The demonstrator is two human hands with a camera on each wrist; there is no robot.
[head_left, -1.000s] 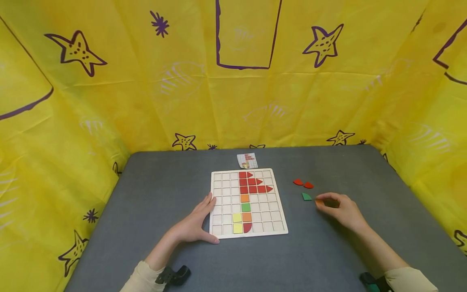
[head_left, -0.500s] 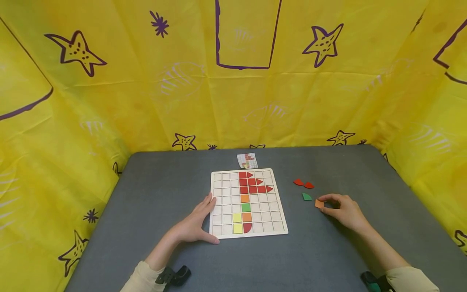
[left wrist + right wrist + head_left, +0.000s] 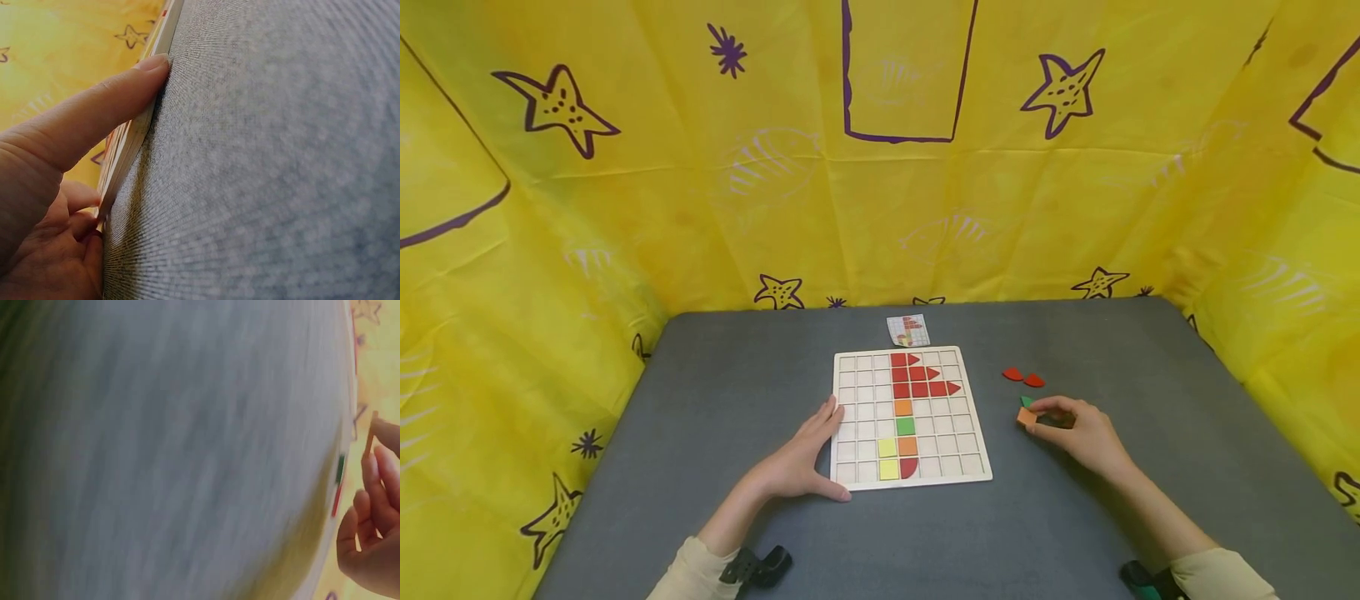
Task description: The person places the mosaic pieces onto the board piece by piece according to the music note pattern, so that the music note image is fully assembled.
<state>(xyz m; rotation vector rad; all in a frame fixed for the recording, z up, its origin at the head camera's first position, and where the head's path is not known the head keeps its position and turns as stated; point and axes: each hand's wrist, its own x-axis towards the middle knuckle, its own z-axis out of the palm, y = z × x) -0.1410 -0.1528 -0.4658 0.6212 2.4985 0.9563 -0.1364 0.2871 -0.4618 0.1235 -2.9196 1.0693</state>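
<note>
In the head view a pale wooden grid board [image 3: 859, 396] lies mid-table, with red, orange, green and yellow tiles in its cells. My left hand [image 3: 797, 462] rests against the board's near left corner, its straight thumb [image 3: 119, 97] along the front edge and its fingers at the left side. Right of the board, my right hand [image 3: 1090, 437] pinches an orange square tile [image 3: 1026, 417] between thumb and fingers. In the right wrist view that tile [image 3: 371, 434] shows edge-on, off the table. Partly hidden behind it is a green quarter-round tile [image 3: 1026, 402].
Two red curved-edge tiles [image 3: 1012, 374] lie just beyond the green one. Behind the board sits a small printed card [image 3: 908, 330] with a coloured grid pattern. Yellow patterned cloth [image 3: 880, 208] walls in the dark grey table [image 3: 737, 375] at the back and sides.
My right hand has picked up the orange square tile and carried it left, towards the board and over near the green tile. My left hand and the board have stayed put.
</note>
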